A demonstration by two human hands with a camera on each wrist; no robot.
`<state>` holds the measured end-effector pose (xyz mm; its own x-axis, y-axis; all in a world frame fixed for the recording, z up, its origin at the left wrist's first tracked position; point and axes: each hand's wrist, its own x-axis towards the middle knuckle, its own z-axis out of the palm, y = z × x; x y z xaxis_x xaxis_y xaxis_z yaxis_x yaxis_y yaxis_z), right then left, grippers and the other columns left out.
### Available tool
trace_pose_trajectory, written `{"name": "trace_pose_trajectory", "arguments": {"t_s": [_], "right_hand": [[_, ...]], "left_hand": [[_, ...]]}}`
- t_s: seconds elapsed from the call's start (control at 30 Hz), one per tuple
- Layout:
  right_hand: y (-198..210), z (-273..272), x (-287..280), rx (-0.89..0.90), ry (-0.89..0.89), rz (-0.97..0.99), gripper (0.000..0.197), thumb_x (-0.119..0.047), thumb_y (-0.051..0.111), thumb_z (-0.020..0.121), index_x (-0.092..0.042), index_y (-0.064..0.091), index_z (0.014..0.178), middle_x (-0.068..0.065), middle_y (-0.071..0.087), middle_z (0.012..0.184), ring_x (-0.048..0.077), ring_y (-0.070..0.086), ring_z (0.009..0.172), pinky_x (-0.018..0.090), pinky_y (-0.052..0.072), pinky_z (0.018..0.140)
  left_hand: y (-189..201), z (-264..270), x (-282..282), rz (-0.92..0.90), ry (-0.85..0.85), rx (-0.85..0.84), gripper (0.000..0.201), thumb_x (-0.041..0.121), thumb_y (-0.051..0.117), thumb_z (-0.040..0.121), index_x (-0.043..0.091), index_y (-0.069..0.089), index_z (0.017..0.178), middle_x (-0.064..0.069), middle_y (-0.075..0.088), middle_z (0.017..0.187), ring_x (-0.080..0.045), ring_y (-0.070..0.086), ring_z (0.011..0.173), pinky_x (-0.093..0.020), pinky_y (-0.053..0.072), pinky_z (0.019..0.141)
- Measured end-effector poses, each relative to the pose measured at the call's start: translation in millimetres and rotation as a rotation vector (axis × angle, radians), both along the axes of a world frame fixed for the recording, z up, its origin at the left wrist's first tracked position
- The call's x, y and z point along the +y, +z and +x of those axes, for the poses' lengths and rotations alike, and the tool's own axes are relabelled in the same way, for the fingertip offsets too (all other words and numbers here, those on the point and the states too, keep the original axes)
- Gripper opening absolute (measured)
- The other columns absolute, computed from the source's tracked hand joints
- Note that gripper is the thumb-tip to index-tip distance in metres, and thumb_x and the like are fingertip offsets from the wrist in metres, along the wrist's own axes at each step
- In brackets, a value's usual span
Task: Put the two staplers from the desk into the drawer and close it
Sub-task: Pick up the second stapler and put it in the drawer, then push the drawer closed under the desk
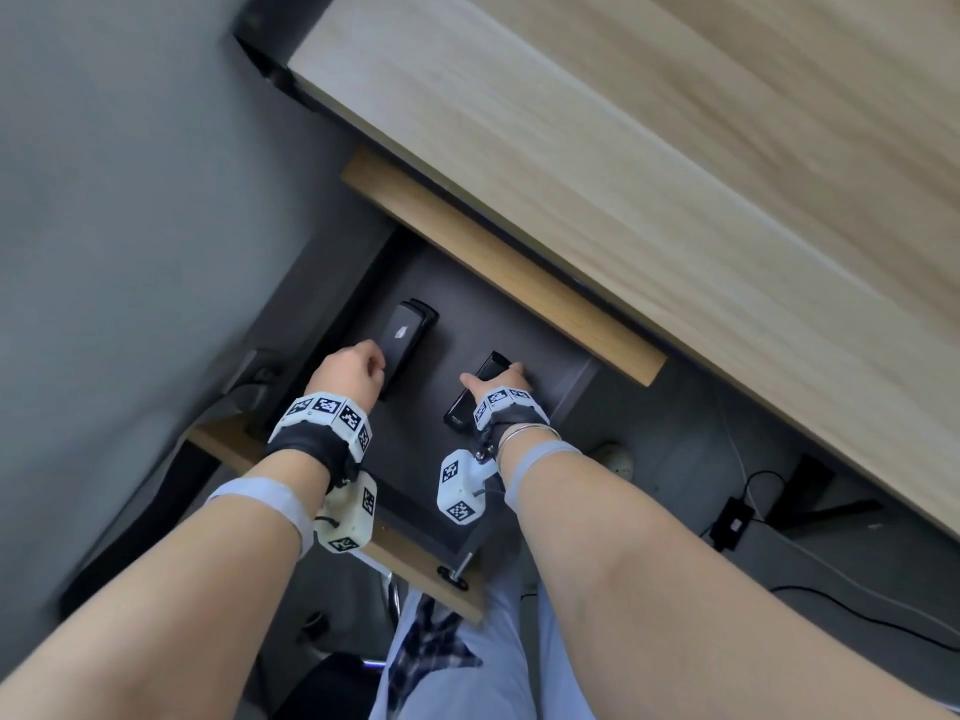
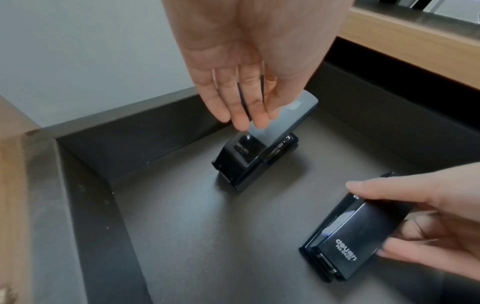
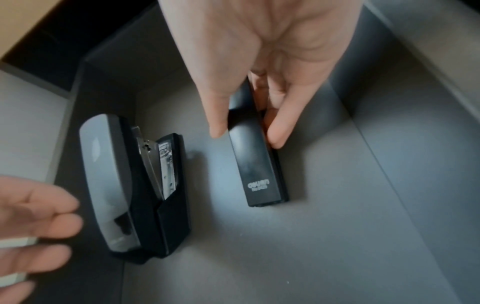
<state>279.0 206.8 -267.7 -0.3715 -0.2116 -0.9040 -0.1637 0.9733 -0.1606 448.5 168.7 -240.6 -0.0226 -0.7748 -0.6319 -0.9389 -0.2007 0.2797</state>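
The dark grey drawer [image 1: 519, 324] stands pulled out under the desk, and both staplers lie on its floor. The large stapler [image 1: 408, 332] with the grey top [image 2: 285, 115] [image 3: 109, 174] lies at the left. My left hand [image 1: 348, 371] hovers at its near end with fingers [image 2: 241, 115] straight, gripping nothing. The small black stapler [image 1: 460, 410] [image 2: 348, 236] [image 3: 257, 170] lies to the right. My right hand [image 1: 498, 381] [image 3: 246, 136] pinches its far part between thumb and fingers.
The pale wooden desktop [image 1: 623, 148] overhangs the drawer's back. The drawer's wooden front [image 1: 415, 563] is near my legs [image 1: 457, 657]. A grey wall [image 1: 104, 200] is at the left. Cables and a black adapter [image 1: 732, 522] lie on the floor at the right.
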Motion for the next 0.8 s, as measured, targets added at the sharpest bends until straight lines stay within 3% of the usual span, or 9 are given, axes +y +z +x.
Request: {"name": "trace_pose_trajectory", "arguments": {"t_s": [0.23,0.4,0.43,0.5,0.57,0.63,0.7,0.77,0.8], "right_hand": [[33,-12,-3,0.068,0.084,-0.032,0.048,-0.022,0.058,0.091,-0.005,0.038,0.131,0.016,0.057,0.130,0.032,0.060,0.117,0.033,0.049,0.085],[88,-24,-10,0.137,0.373,-0.153,0.027,-0.017,0.046,0.091,-0.002,0.060,0.110,0.013,0.068,0.100,0.031,0.065,0.101,0.020,0.041,0.057],[102,-27,-10,0.137,0.411,-0.170,0.027,-0.016,0.045,0.091,-0.001,0.061,0.106,0.012,0.069,0.096,0.032,0.065,0.099,0.022,0.046,0.059],[126,-35,-13,0.146,0.472,-0.224,0.032,-0.015,0.043,0.091,-0.004,0.063,0.114,0.011,0.070,0.110,0.031,0.065,0.103,0.029,0.052,0.080],[151,-44,-15,0.154,0.508,-0.314,0.031,-0.017,0.043,0.092,-0.012,0.064,0.113,0.008,0.069,0.115,0.028,0.063,0.094,0.026,0.047,0.078],[169,-53,-17,0.157,0.509,-0.399,0.026,-0.021,0.045,0.091,-0.019,0.066,0.107,0.006,0.071,0.107,0.026,0.064,0.092,0.024,0.048,0.080],[184,-64,-21,0.155,0.487,-0.476,0.024,-0.021,0.044,0.089,-0.025,0.067,0.097,0.001,0.073,0.085,0.022,0.069,0.082,0.028,0.054,0.085],[194,-78,-25,0.154,0.450,-0.539,0.025,-0.018,0.043,0.089,-0.022,0.068,0.092,-0.005,0.068,0.068,0.015,0.067,0.065,0.030,0.057,0.081],[199,-86,-26,0.192,0.440,-0.569,0.027,-0.016,0.043,0.089,-0.019,0.070,0.093,-0.002,0.070,0.071,0.017,0.068,0.065,0.032,0.058,0.080]], "left_hand": [[21,1,4,-0.011,0.011,-0.006,0.020,0.008,0.046,0.084,0.012,0.062,0.095,-0.015,0.069,0.097,-0.034,0.063,0.090,-0.037,0.050,0.075],[50,4,8,0.002,0.041,-0.046,0.021,0.010,0.045,0.085,0.014,0.062,0.097,-0.014,0.068,0.101,-0.030,0.056,0.082,-0.034,0.047,0.071],[57,5,10,0.012,0.042,-0.056,0.022,0.011,0.044,0.086,0.013,0.062,0.098,-0.014,0.068,0.102,-0.030,0.056,0.083,-0.033,0.046,0.072],[72,5,14,0.025,0.052,-0.068,0.024,0.010,0.043,0.087,0.012,0.062,0.102,-0.015,0.068,0.104,-0.031,0.060,0.089,-0.034,0.048,0.076],[85,5,18,0.030,0.068,-0.075,0.026,0.010,0.042,0.087,0.012,0.062,0.104,-0.016,0.068,0.105,-0.033,0.062,0.097,-0.035,0.050,0.081],[98,6,24,0.041,0.084,-0.079,0.027,0.010,0.042,0.087,0.011,0.062,0.104,-0.016,0.068,0.106,-0.034,0.063,0.100,-0.036,0.050,0.084],[107,7,30,0.048,0.105,-0.079,0.026,0.011,0.042,0.086,0.012,0.062,0.103,-0.015,0.069,0.107,-0.033,0.063,0.100,-0.035,0.050,0.084],[111,9,36,0.064,0.135,-0.095,0.025,0.013,0.043,0.087,0.012,0.063,0.103,-0.015,0.069,0.107,-0.033,0.063,0.100,-0.034,0.049,0.083],[111,12,39,0.076,0.152,-0.106,0.025,0.014,0.044,0.087,0.012,0.063,0.103,-0.015,0.069,0.107,-0.033,0.064,0.099,-0.034,0.049,0.083]]}}
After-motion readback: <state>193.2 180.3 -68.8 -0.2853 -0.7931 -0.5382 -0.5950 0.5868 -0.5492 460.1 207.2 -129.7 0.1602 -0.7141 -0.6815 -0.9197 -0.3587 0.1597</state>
